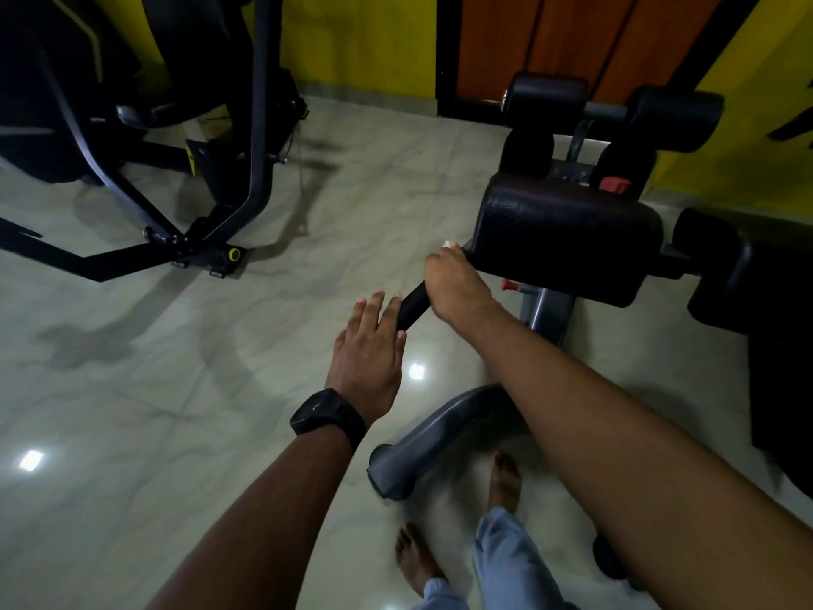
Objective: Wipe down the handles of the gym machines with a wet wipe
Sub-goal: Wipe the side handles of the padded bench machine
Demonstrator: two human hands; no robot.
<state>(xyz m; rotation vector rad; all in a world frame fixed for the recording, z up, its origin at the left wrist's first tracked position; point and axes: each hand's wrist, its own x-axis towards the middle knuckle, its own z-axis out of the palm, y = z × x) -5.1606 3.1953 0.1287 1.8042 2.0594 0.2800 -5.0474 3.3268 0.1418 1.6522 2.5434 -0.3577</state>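
Wiping looks under way on one grip: the right hand [457, 286] curls round the upper part of the black handle [411, 308], which juts from the front left corner of the padded seat [567, 239]. A scrap of white wet wipe [448, 245] shows above the knuckles. The left hand [367, 352] is flat, fingers straight, by the handle's lower end; contact is unclear. Next, I judge, the wipe must slide down to that bare end.
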